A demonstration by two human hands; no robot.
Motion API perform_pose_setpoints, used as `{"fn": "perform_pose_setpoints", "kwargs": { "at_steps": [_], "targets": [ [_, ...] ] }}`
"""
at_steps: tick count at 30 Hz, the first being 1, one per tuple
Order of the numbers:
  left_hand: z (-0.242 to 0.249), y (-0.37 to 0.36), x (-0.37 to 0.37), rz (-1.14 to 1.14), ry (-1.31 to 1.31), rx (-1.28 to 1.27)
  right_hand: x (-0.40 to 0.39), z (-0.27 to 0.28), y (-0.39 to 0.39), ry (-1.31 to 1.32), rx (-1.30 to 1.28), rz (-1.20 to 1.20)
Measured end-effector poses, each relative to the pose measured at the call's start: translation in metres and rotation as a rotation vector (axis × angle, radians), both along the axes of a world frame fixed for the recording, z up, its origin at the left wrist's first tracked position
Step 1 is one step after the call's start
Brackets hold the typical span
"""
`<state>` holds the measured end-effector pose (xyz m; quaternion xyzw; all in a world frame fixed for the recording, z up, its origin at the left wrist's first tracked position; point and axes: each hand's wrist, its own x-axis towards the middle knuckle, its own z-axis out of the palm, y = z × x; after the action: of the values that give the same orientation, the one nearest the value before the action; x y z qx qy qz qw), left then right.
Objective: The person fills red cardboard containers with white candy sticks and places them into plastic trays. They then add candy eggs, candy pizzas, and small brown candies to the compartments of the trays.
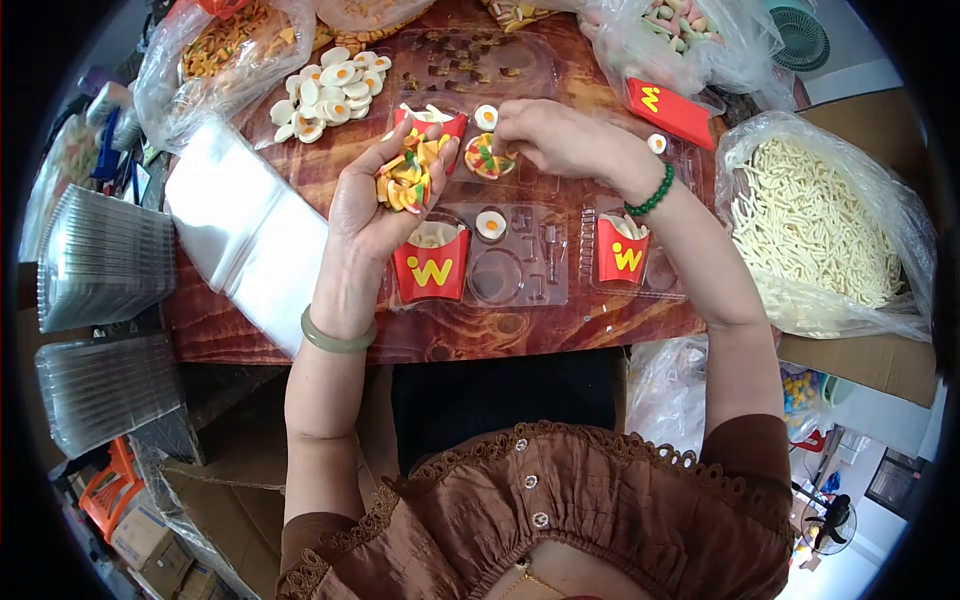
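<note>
My left hand (362, 205), palm up, is curled around a heap of small yellow, red and green pizza-slice gummy candies (405, 182). Just to its right, my right hand (552, 138) has its fingers pinched together over a round pizza of such slices (488, 160) in a clear plastic tray; whatever the fingertips hold is hidden. Above the pizza sits a fried-egg gummy (487, 117). Behind my left hand, a red fries box (458, 127) is partly covered. Nearer me, another tray (545, 285) carries a red fries box (430, 268) and an egg gummy (490, 226).
A third fries box (623, 258) lies in a tray at right. Egg gummies (335, 92) are piled at the back left, near clear bags (250, 235). Folded red boxes (670, 113) lie back right, beside a bag of pale sticks (815, 225). Stacked trays (105, 260) stand far left.
</note>
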<state>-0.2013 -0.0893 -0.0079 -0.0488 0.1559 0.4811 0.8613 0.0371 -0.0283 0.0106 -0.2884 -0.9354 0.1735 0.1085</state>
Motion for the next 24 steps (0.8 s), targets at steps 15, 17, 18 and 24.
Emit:
{"fn": "perform_pose_setpoints", "kwargs": {
  "at_steps": [15, 17, 18, 24],
  "targets": [
    [0.008, -0.043, -0.015, 0.052, -0.095, -0.031, 0.010, -0.027, -0.034, 0.150, 0.003, -0.280],
    [0.010, -0.056, -0.011, 0.042, -0.163, -0.071, 0.011, -0.027, -0.033, 0.161, 0.037, -0.262],
    [0.014, -0.067, -0.008, 0.058, -0.124, -0.092, 0.011, -0.028, -0.033, 0.194, 0.065, -0.243],
    [0.007, -0.114, 0.010, -0.016, -0.258, -0.200, 0.019, -0.032, -0.018, 0.162, 0.186, -0.181]
  ]
}}
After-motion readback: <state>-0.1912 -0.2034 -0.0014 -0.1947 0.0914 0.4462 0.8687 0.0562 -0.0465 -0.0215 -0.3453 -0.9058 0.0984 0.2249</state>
